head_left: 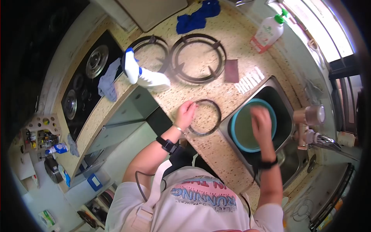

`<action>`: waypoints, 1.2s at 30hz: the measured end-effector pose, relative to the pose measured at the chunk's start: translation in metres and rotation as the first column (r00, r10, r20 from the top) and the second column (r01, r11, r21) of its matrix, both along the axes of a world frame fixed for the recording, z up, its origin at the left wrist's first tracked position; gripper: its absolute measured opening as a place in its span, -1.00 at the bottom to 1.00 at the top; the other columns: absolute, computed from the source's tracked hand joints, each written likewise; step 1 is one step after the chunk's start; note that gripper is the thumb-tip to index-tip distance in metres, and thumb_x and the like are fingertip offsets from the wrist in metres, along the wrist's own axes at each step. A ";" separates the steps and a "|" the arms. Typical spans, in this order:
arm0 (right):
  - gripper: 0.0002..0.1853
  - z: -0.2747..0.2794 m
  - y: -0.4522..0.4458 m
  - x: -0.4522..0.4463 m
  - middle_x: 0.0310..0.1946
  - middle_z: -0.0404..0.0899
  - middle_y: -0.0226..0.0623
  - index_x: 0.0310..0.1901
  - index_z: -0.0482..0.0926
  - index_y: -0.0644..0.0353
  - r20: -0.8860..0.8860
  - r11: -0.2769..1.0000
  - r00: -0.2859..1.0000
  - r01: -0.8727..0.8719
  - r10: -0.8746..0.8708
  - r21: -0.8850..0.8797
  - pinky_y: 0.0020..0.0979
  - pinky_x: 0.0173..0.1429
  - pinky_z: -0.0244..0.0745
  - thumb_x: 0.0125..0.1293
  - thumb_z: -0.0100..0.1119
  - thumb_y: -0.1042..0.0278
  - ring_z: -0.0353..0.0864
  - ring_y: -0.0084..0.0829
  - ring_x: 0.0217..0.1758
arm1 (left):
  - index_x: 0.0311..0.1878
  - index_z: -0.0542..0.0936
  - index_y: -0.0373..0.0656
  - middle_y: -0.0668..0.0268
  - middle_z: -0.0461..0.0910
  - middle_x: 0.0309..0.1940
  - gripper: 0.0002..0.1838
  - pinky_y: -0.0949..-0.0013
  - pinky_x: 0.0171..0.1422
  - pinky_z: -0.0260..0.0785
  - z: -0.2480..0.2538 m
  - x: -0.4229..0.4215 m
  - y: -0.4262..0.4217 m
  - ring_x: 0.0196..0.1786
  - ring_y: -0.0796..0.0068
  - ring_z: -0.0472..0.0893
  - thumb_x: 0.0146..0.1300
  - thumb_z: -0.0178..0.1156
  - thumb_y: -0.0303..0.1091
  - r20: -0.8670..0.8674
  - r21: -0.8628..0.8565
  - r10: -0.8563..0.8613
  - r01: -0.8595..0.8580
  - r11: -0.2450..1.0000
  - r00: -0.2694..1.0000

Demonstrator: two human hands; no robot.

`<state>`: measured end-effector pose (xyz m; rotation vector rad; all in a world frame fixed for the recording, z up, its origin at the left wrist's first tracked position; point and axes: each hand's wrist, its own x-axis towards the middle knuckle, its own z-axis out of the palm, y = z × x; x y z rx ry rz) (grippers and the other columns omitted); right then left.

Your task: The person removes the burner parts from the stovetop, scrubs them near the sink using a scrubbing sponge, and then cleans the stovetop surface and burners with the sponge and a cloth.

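My left hand (185,114) is at the nine-to-ten o'clock side of the black ring (220,118), fingers drawn together on its rim in what looks like a light pinch, probably to steady it against the counter (208,149). Over at three o'clock from the ring, my right hand (262,120) hangs over the blue basin (232,125), fingers curled down; it's blurred, so I can't tell whether they grip anything. The basin sits inside the sink (279,94), likely so drips stay contained. Twelve o'clock from the ring, the large pan support (198,81) lies flat; at one, the reddish pad (232,71), presumably kept within reach. The spray bottle (154,80) is at ten, nearer the hob (83,81).
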<state>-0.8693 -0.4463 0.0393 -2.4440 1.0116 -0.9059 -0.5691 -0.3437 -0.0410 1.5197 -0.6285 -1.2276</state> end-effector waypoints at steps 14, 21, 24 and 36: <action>-0.81 -0.063 -0.035 0.079 -0.38 0.52 -0.13 -0.24 0.55 0.24 0.109 0.928 0.973 0.155 -0.202 0.339 -0.28 -0.27 0.50 0.08 0.21 0.66 0.57 -0.14 -0.36 | -0.35 0.41 -0.12 0.54 0.19 -0.61 -0.57 0.57 -0.57 -0.06 0.049 0.016 0.024 -0.64 0.74 0.11 0.56 -0.09 0.01 -0.529 0.089 -0.157 0.238 0.967 0.834; -0.78 -0.007 0.050 0.113 -0.14 0.50 -0.23 -0.13 0.61 0.20 0.299 0.901 0.952 -0.186 0.066 0.392 -0.21 0.11 0.35 0.15 0.27 0.45 0.45 -0.17 0.02 | -0.33 0.45 -0.17 0.59 0.15 -0.67 -0.43 0.56 -0.59 -0.13 0.068 -0.018 0.005 -0.68 0.76 0.07 0.55 -0.22 0.15 -0.409 0.139 -0.237 0.317 0.938 0.881; -0.68 -0.021 0.056 0.100 -0.08 0.52 -0.22 -0.04 0.58 0.17 0.366 0.892 0.930 -0.155 -0.013 0.424 -0.20 0.18 0.29 0.14 0.30 0.38 0.43 -0.16 0.09 | -0.28 0.49 -0.21 0.60 0.12 -0.67 -0.22 0.56 -0.55 -0.13 0.068 -0.019 0.011 -0.64 0.76 0.06 0.45 -0.39 0.39 -0.248 0.003 -0.441 0.455 0.890 0.863; -0.71 0.017 0.054 0.078 -0.39 0.41 -0.30 -0.30 0.51 0.16 0.011 0.961 0.967 -0.256 0.256 0.105 -0.26 -0.07 0.25 0.16 0.27 0.10 0.40 -0.23 -0.22 | -0.26 0.46 -0.22 0.48 0.26 -0.57 -0.32 0.54 -0.45 0.03 0.113 -0.033 0.023 -0.55 0.71 0.15 0.48 -0.26 0.30 0.188 -0.024 -0.657 0.672 0.740 0.730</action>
